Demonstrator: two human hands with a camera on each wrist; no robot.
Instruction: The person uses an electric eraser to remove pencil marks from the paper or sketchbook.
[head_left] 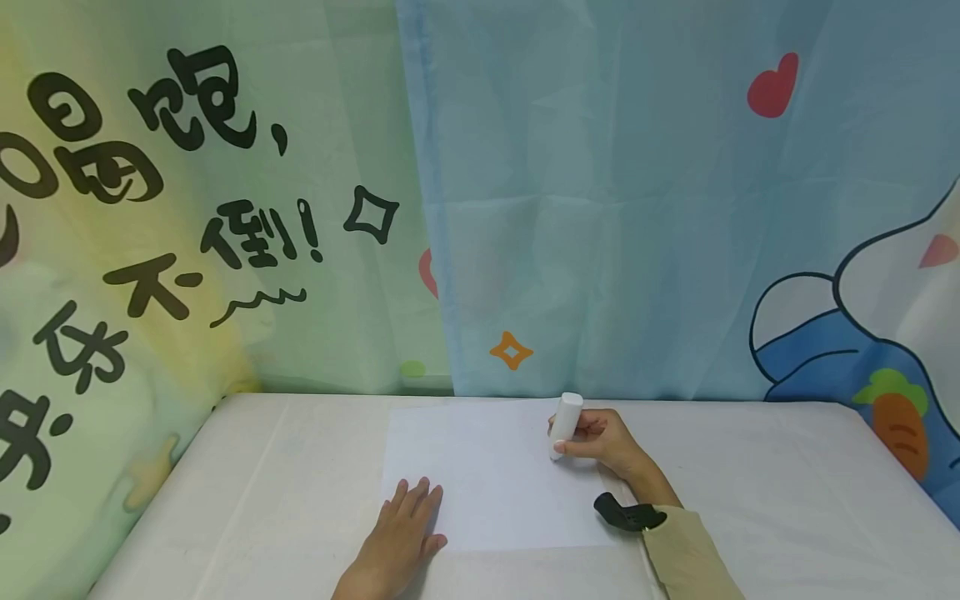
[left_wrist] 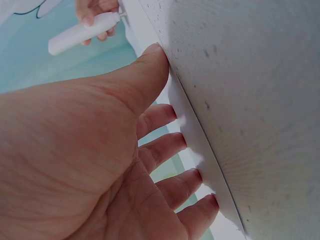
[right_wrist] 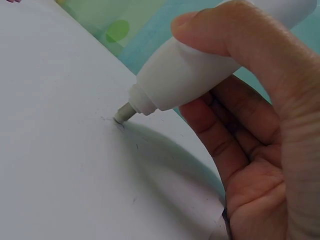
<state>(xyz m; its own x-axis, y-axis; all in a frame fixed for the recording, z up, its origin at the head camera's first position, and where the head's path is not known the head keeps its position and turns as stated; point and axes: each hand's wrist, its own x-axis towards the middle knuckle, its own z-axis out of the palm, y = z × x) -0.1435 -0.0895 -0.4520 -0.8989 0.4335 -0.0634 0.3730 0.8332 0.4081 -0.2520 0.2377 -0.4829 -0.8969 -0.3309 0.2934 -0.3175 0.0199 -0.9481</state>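
A sheet of white paper (head_left: pixel 495 500) lies on the white-covered table. My right hand (head_left: pixel 603 439) pinches a white electric eraser (head_left: pixel 566 421) between thumb and fingers, above the paper's right part. In the right wrist view the tilted eraser (right_wrist: pixel 185 75) meets the paper (right_wrist: pixel 60 125) with its narrow tip, where small dark marks or crumbs show. My left hand (head_left: pixel 401 533) rests with fairly straight, spread fingers on the paper's lower left edge. The left wrist view shows its fingertips touching the sheet.
The white tablecloth (head_left: pixel 262 500) surrounds the paper. Behind the table hangs a printed curtain (head_left: pixel 600 208) in green and blue. A black band (head_left: pixel 628 512) circles the right wrist, just above a beige sleeve (head_left: pixel 686 550).
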